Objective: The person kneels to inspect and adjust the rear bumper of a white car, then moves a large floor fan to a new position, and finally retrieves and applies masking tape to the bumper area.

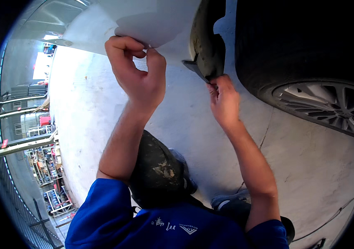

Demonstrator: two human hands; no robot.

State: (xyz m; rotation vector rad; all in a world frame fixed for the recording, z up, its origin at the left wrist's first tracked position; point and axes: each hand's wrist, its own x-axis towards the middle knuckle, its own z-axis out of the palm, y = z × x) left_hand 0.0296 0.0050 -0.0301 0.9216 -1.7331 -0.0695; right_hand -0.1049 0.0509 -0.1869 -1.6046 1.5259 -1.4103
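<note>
My left hand [137, 72] is raised against the lower part of a pale, glossy car body panel [160, 18], its thumb and forefinger pinched together. A tiny whitish bit shows at the fingertips, too small to name. To the right, my right hand [226, 101] has its thumb and fingers closed on the lower tip of a dark wheel arch trim [208, 62]. This trim looks dusty, and a pointed flap sticks out on its left side. What lies under the right fingertips is partly hidden.
A black tyre [260, 79] with a silver spoked wheel [334, 103] stands close to the right hand. Below is a pale concrete floor [86, 103]. Racks of parts [46, 166] line the far left. A thin cable [330, 218] runs along the floor at lower right.
</note>
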